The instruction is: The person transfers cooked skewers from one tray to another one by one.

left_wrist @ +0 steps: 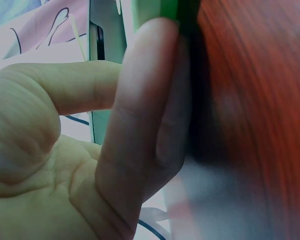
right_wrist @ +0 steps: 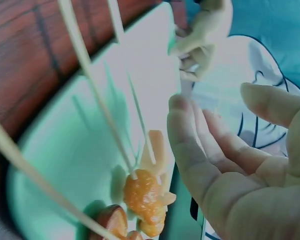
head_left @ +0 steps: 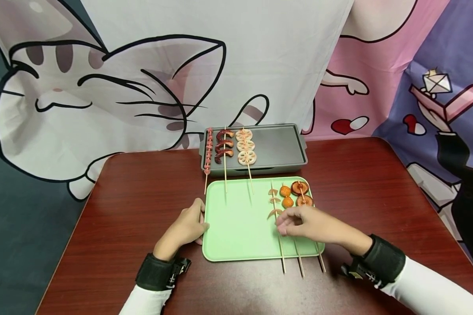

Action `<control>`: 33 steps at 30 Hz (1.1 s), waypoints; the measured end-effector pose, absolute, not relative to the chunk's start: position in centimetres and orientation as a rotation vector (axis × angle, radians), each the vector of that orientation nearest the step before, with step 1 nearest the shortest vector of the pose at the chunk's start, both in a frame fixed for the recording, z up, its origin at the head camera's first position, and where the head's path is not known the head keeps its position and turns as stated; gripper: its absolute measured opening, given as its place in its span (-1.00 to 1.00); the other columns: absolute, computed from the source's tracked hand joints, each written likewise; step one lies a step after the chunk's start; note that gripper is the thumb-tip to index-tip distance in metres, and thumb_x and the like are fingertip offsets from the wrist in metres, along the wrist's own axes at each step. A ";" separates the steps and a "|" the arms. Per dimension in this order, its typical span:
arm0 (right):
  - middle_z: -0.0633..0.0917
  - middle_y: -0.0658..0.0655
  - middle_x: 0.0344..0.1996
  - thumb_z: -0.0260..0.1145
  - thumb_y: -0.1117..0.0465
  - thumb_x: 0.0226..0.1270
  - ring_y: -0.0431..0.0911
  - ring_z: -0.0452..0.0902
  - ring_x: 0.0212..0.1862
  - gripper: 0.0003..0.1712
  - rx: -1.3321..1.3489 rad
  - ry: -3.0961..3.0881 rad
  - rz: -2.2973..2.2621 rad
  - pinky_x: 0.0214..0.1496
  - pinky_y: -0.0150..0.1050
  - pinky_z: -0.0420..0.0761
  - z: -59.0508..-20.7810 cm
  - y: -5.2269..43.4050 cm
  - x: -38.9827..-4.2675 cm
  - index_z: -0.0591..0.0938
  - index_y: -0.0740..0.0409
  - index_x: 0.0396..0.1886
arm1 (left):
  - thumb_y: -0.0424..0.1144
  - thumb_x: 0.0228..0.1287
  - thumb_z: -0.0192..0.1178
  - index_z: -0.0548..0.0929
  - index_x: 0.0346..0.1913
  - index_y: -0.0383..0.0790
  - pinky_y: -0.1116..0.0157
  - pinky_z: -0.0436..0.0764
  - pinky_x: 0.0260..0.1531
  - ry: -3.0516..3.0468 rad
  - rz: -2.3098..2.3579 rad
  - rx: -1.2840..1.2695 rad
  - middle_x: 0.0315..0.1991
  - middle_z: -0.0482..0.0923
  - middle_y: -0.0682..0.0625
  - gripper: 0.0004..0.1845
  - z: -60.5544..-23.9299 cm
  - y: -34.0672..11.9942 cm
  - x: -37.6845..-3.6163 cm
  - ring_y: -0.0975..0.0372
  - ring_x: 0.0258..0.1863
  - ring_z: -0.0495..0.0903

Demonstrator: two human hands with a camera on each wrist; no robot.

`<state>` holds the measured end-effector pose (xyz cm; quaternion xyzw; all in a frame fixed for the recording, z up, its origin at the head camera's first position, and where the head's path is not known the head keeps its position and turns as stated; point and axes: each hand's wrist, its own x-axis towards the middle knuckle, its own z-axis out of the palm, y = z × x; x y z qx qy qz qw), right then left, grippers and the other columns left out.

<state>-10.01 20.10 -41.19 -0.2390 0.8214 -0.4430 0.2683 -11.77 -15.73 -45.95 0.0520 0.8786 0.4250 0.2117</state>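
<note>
At its left edge, the light green tray [head_left: 236,227] is pinched by my left hand [head_left: 186,225], thumb on the rim and fingers beneath. My right hand [head_left: 309,223] is over the tray's right half, thumb and fingers apart and holding nothing in the right wrist view. Beside and partly under it lie three skewers: one with pale curved slices [head_left: 274,200], one with orange balls [head_left: 287,202], one with brown mushroom-like rounds [head_left: 300,188]. Their sticks stick out past the tray's front edge. The right hand covers parts of them.
Behind the green tray stands a grey rectangular pan [head_left: 276,146]. Three skewers rest on it: pink pieces [head_left: 209,151], dark red octopus-like pieces [head_left: 225,143], and lotus root slices [head_left: 245,145]. Their sticks point forward, two reaching over the green tray. Everything sits on a brown table [head_left: 150,188].
</note>
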 end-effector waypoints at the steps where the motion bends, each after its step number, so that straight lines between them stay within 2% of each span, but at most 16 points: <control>1: 0.81 0.14 -0.11 0.34 0.16 0.49 -0.28 0.69 -0.09 -0.68 -0.642 2.207 -1.211 -0.05 -0.43 0.68 -41.1 20.1 -10.3 0.71 0.30 0.06 | -0.52 0.38 0.18 0.34 0.05 -0.32 0.21 0.70 -0.68 2.441 1.180 0.144 -0.41 0.43 -0.16 -0.70 -45.9 -15.7 -11.8 0.06 -0.72 0.58; 3: 0.79 0.23 0.01 0.30 0.13 0.53 -0.19 0.71 0.04 -0.59 -0.604 2.163 -1.264 0.05 -0.41 0.69 -41.0 20.0 -11.0 0.65 0.35 0.17 | -0.52 0.38 0.18 0.34 0.05 -0.32 0.21 0.70 -0.68 2.444 1.178 0.142 -0.41 0.43 -0.16 -0.70 -45.9 -15.7 -11.8 0.07 -0.72 0.58; 6: 0.72 0.37 0.13 0.27 0.13 0.56 0.04 0.69 0.17 -0.47 -0.486 2.049 -1.396 0.20 -0.26 0.71 -40.8 19.9 -12.1 0.53 0.45 0.31 | -0.52 0.37 0.17 0.34 0.05 -0.32 0.20 0.70 -0.69 2.445 1.179 0.139 -0.40 0.43 -0.16 -0.70 -45.9 -15.7 -11.8 0.06 -0.72 0.59; 9: 0.57 0.49 0.29 0.22 0.16 0.60 0.24 0.56 0.33 -0.36 -0.346 1.893 -1.551 0.33 -0.12 0.64 -40.9 19.5 -13.2 0.35 0.56 0.41 | -0.53 0.37 0.17 0.34 0.04 -0.32 0.20 0.70 -0.69 2.447 1.180 0.140 -0.39 0.43 -0.16 -0.70 -45.9 -15.7 -11.8 0.07 -0.72 0.59; 11: 0.48 0.55 0.35 0.17 0.19 0.62 0.29 0.46 0.40 -0.34 -0.289 1.820 -1.619 0.40 -0.09 0.59 -41.0 19.3 -14.0 0.28 0.59 0.45 | -0.53 0.37 0.17 0.34 0.04 -0.32 0.21 0.70 -0.69 2.447 1.179 0.143 -0.39 0.43 -0.16 -0.70 -45.9 -15.7 -11.8 0.07 -0.72 0.59; 13: 0.40 0.57 0.39 0.12 0.21 0.64 0.32 0.38 0.45 -0.35 -0.243 1.758 -1.667 0.46 -0.07 0.52 -41.2 19.0 -14.8 0.22 0.61 0.47 | -0.53 0.37 0.17 0.34 0.04 -0.32 0.21 0.70 -0.70 2.448 1.181 0.142 -0.40 0.43 -0.16 -0.70 -45.9 -15.6 -11.8 0.07 -0.72 0.59; 17: 0.37 0.60 0.41 0.04 0.26 0.66 0.32 0.35 0.47 -0.40 -0.179 1.678 -1.706 0.51 -0.01 0.44 -41.5 18.4 -15.9 0.21 0.61 0.47 | -0.54 0.37 0.17 0.34 0.04 -0.34 0.20 0.70 -0.70 2.447 1.190 0.140 -0.40 0.43 -0.17 -0.70 -45.8 -15.6 -11.7 0.07 -0.72 0.59; 28: 0.23 0.56 0.51 -0.05 0.30 0.69 0.32 0.15 0.57 -0.38 -0.040 1.486 -1.798 0.61 0.04 0.26 -41.8 16.3 -17.5 0.07 0.56 0.55 | -0.52 0.38 0.18 0.34 0.05 -0.33 0.20 0.70 -0.69 2.444 1.180 0.136 -0.40 0.43 -0.16 -0.70 -45.7 -15.6 -11.7 0.06 -0.71 0.59; 31: 0.26 0.54 0.50 -0.02 0.30 0.69 0.29 0.22 0.55 -0.38 -0.010 1.475 -1.809 0.60 0.04 0.28 -42.0 15.8 -17.8 0.09 0.55 0.55 | -0.53 0.38 0.18 0.34 0.05 -0.33 0.20 0.70 -0.69 2.444 1.179 0.136 -0.40 0.43 -0.16 -0.70 -45.7 -15.6 -11.7 0.06 -0.71 0.59; 33: 0.35 0.52 0.45 0.00 0.31 0.68 0.24 0.37 0.48 -0.39 0.002 1.478 -1.815 0.58 0.04 0.31 -42.2 15.4 -17.9 0.13 0.55 0.53 | -0.53 0.38 0.17 0.34 0.05 -0.33 0.20 0.70 -0.69 2.446 1.179 0.137 -0.41 0.43 -0.16 -0.70 -45.8 -15.7 -11.7 0.06 -0.72 0.59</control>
